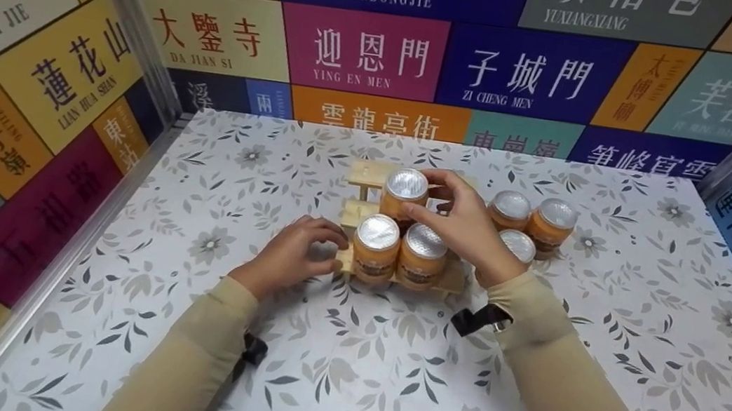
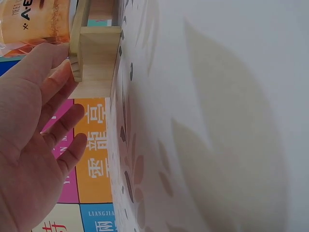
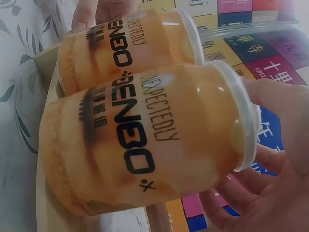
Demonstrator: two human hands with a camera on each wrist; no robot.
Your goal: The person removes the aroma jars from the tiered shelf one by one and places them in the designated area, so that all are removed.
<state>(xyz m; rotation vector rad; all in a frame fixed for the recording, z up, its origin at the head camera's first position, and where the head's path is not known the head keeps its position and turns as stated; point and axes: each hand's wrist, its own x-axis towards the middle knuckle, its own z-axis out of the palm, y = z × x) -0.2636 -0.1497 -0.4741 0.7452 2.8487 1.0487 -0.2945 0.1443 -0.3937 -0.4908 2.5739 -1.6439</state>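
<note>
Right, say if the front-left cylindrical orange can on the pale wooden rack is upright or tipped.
Upright: the can stands on the rack, silver lid facing up.

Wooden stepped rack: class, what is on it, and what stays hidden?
Two silver-lidded cans stand on the lowest step. Behind them, the right hand holds a third can; its base is covered, so whether it touches a step can't be seen.

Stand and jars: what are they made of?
Stand: likely wood, pale and matte, going by the tan boards and visible cut edges. Jar bodies: probably clear plastic, possibly glass; smooth, glossy, with highlights and orange layers apparently showing through. Lids: metal or foil-like; silver, shiny, uneven reflections.
</note>
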